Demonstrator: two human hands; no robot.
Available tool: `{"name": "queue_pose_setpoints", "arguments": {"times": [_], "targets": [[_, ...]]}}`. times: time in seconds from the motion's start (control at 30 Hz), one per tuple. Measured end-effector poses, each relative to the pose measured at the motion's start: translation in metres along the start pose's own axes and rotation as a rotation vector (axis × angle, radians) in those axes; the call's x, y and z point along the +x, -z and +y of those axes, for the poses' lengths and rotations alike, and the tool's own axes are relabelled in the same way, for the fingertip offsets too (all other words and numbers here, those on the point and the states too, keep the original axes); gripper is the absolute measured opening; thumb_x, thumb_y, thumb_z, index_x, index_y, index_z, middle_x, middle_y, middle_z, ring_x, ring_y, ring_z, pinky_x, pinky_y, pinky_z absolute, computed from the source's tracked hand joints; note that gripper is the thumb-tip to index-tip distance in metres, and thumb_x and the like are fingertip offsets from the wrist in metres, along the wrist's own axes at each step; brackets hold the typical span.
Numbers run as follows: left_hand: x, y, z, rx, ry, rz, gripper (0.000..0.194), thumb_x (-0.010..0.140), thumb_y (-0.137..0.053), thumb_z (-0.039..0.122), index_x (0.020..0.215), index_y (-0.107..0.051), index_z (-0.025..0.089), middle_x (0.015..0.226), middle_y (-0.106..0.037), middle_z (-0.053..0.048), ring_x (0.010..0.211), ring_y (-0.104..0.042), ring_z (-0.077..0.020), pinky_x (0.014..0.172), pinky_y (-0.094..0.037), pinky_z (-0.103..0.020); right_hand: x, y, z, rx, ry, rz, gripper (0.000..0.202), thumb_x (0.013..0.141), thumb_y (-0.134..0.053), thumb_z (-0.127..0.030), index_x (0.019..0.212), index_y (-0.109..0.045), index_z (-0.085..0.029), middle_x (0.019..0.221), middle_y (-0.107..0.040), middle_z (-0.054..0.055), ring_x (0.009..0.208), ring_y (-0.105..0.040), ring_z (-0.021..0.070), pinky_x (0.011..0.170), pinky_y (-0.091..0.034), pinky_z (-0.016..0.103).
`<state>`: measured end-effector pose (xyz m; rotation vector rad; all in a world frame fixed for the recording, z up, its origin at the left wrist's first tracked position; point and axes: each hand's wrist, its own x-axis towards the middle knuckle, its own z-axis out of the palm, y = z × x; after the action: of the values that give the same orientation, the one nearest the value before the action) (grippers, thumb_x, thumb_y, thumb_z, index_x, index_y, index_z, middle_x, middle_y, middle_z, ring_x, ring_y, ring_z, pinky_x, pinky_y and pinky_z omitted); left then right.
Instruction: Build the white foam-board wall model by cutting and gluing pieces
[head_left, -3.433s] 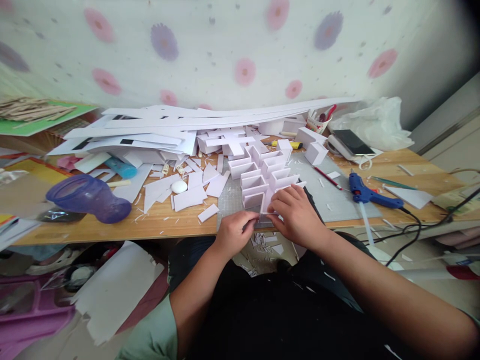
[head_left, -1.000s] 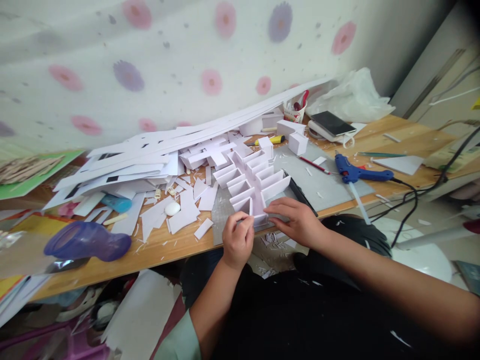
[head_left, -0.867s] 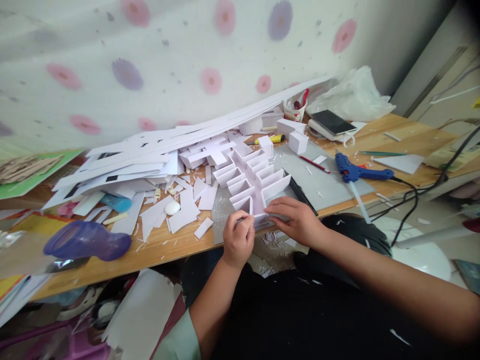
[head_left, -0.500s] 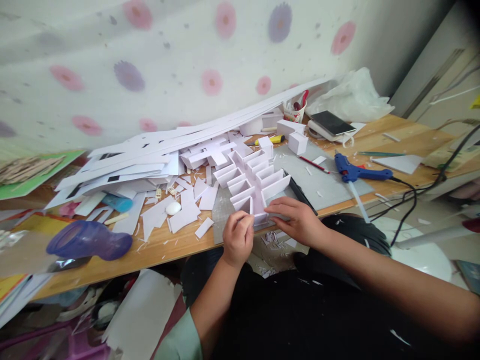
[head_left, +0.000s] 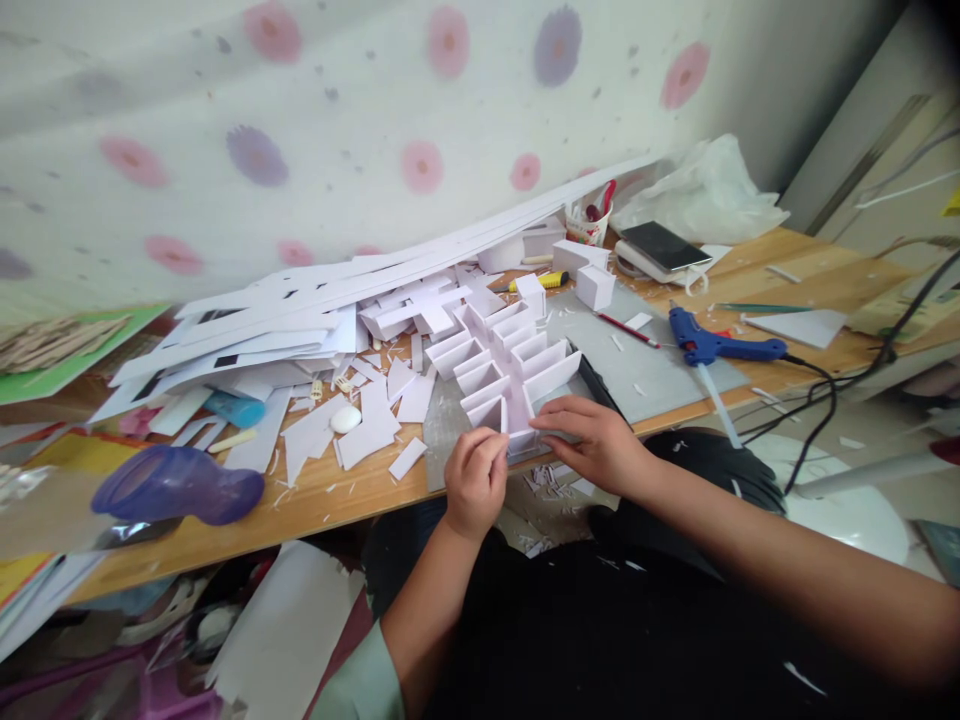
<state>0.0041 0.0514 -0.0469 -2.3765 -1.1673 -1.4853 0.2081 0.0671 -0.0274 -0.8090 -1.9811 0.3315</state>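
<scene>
A white paper-board model point(head_left: 517, 385) lies at the near edge of the table, with upright partitions forming slots on both sides of a middle channel. My left hand point(head_left: 476, 475) is closed at its near left corner, thumb and curled fingers pinching the low end wall. At the near right corner, my right hand point(head_left: 589, 440) has its index finger and thumb on the same end wall, its other fingers stretched loosely. The fingertips partly hide that end. Under the model is a grey cutting mat point(head_left: 637, 380).
A blue glue gun point(head_left: 724, 345) with a cord lies to the right, near a red pencil point(head_left: 628, 330). Behind the model are a yellow cutter point(head_left: 541, 281) and small white boxes point(head_left: 595, 287). White scraps point(head_left: 375, 430) and long strips point(head_left: 300, 300) cover the left; a purple container point(head_left: 176, 483) lies there.
Almost nothing differs. Both hands stay at the near end of the model, and the view has shifted very slightly.
</scene>
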Motion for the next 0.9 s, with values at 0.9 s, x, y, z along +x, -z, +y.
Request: {"name": "queue_pose_setpoints", "arguments": {"times": [0.9], "targets": [[-0.0026,-0.0002,0.0028,0.000,0.048,0.068,0.017,0.081,-0.062,0.010,0.094,-0.056,0.019,0.088,-0.069,-0.005,0.083,-0.068,-0.0154,0.075,-0.054,-0.029,-0.0012,0.0009,-0.0013,0.012,-0.007,-0.012,0.024,0.085,-0.057,-0.014,0.106,-0.066,-0.020,0.101,-0.066,0.011,0.093,-0.066,0.0197,0.080,-0.056,0.035]]}}
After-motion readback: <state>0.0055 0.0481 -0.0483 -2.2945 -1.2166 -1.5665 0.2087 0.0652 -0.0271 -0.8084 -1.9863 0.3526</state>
